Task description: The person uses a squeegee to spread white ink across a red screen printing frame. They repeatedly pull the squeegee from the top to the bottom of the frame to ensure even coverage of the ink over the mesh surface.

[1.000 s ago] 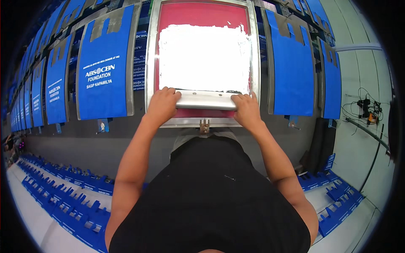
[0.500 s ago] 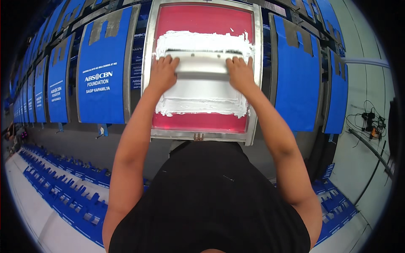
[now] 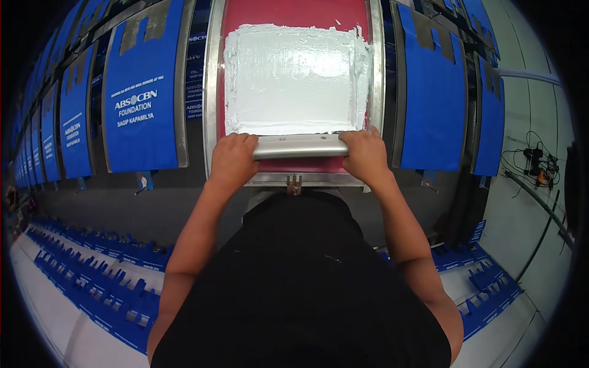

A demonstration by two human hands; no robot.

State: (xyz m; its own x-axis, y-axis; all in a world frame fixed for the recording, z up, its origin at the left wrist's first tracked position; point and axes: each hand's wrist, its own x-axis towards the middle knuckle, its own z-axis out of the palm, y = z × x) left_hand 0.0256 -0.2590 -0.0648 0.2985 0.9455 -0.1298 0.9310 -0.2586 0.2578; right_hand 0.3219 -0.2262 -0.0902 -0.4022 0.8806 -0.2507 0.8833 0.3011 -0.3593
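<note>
My left hand (image 3: pixel 235 156) and my right hand (image 3: pixel 367 156) are closed on either end of a metal squeegee bar (image 3: pixel 299 147), held across the lower part of a screen. The screen has an aluminium frame (image 3: pixel 214 92) and pink mesh (image 3: pixel 294 13). Above the bar, a ragged-edged rectangle of wet white ink (image 3: pixel 294 76) covers most of the mesh. A small metal bracket (image 3: pixel 294 184) sits at the middle of the frame's near edge, just in front of my black shirt.
Blue printed bags (image 3: pixel 141 150) on boards line the bench to both sides. Lower left and right, rows of blue bags (image 3: pixel 92 288) lie on a pale surface. At right, tangled black cables and a power strip (image 3: pixel 531 161) lie by a long dark pipe (image 3: pixel 537 205) on pale tiles.
Half a second ago my hands had the squeegee higher on the screen; it is now back near the bottom edge. The white ink looks thinner and flatter than a second ago.
</note>
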